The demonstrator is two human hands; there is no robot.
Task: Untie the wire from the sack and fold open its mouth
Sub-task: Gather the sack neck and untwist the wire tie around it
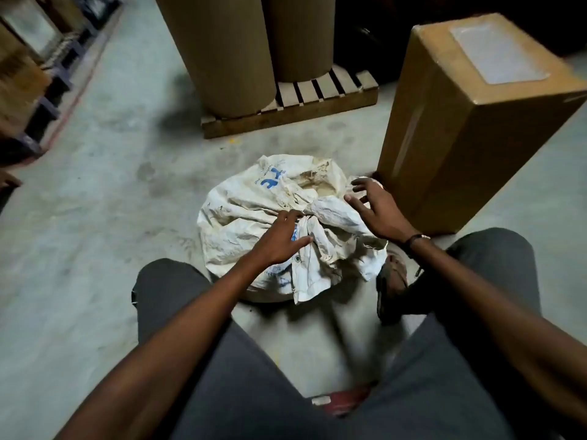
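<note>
Head view, sack point(254, 217) — blue print unreadable, left hand point(279, 239) and right hand point(378, 208) grips wide

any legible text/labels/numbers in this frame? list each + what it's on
Nothing reads cleanly.
Sack, far side: large blue characters, upside down, not legible; a small blue line beside them, too small.
Sack, near side under the left hand: blue print, mostly covered and blurred.
Cardboard box: pale label on top, blank or washed out.
Paper rolls: no markings visible.

Warehouse: paper rolls point(222, 49), pallet point(292, 112), carton point(470, 122)
</note>
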